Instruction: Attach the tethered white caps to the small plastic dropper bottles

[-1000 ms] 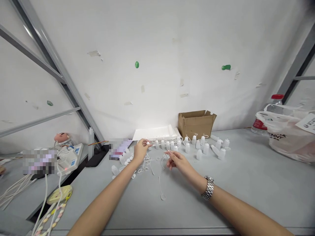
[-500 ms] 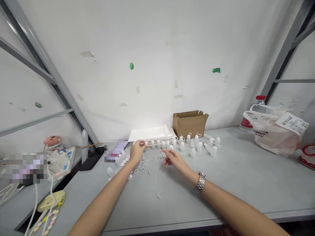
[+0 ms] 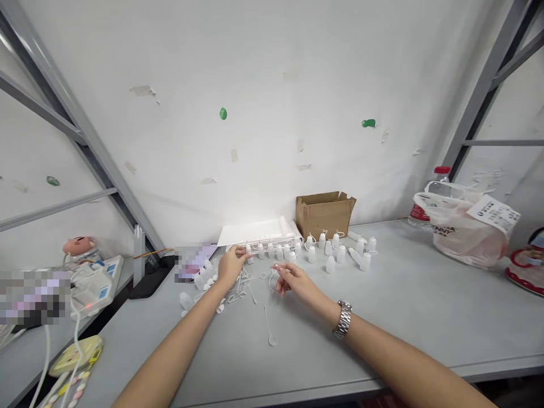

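My left hand (image 3: 232, 265) is at the left end of a row of small white plastic bottles (image 3: 271, 251). Its thumb and fingertips close on the side of the end bottle (image 3: 249, 254), which is upright. To the right, my right hand (image 3: 293, 280) is raised over the desk with thumb and index finger pinched and the other fingers curled. A thin white strap (image 3: 271, 281) hangs from this pinch; its upper end is hidden by the fingers. Between the hands lie several loose white straps with rings (image 3: 242, 286). Another strap (image 3: 272, 340) lies alone nearer to me.
More white bottles (image 3: 330, 264) stand to the right, before a brown cardboard box (image 3: 325, 215). White caps and pieces (image 3: 202, 280) lie beside my left forearm. A plastic bag (image 3: 463, 232) and a red-capped bottle (image 3: 440, 175) stand far right. Cables and a power strip (image 3: 100, 286) are left.
The view has shifted slightly, moving everything a little to the left. My left fingertips sit slightly lower, and more of the end bottle shows. My right hand keeps its pinch.
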Action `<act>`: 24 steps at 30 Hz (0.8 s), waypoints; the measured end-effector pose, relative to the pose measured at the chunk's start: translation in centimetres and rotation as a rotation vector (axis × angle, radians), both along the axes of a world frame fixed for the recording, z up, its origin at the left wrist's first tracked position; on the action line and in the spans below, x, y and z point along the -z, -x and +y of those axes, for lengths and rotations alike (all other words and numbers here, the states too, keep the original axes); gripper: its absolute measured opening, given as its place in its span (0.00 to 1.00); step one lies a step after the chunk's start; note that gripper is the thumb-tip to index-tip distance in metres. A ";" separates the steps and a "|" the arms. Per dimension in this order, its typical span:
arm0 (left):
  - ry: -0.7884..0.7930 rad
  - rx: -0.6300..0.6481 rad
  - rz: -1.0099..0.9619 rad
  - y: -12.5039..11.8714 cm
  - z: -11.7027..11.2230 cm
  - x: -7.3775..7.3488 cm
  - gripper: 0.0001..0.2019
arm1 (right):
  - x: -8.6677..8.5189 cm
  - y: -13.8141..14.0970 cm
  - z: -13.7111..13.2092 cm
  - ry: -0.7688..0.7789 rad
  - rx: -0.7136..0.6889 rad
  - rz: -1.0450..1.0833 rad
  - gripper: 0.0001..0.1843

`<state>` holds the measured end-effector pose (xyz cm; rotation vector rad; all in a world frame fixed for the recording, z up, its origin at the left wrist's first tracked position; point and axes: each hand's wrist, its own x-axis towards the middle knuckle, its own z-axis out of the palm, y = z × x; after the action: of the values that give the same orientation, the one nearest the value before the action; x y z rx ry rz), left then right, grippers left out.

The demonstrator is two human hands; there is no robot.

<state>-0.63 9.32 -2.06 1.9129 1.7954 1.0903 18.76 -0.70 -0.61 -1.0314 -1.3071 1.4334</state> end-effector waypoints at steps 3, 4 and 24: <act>-0.008 -0.007 0.043 -0.3 -0.4 -0.3 0.08 | -0.2 0.1 -0.3 -0.003 -0.012 -0.014 0.20; -0.012 -0.009 0.057 -0.4 -0.6 -0.4 0.08 | -0.3 0.1 -0.4 -0.007 -0.015 -0.021 0.20; -0.039 -0.121 0.194 1.1 -5.0 -2.8 0.16 | -3.9 -4.3 -0.4 -0.496 0.414 -0.853 0.16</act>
<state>-1.72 4.29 0.73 2.0170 2.0317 1.0149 23.02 -1.11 3.29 -1.5074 -1.7684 0.2927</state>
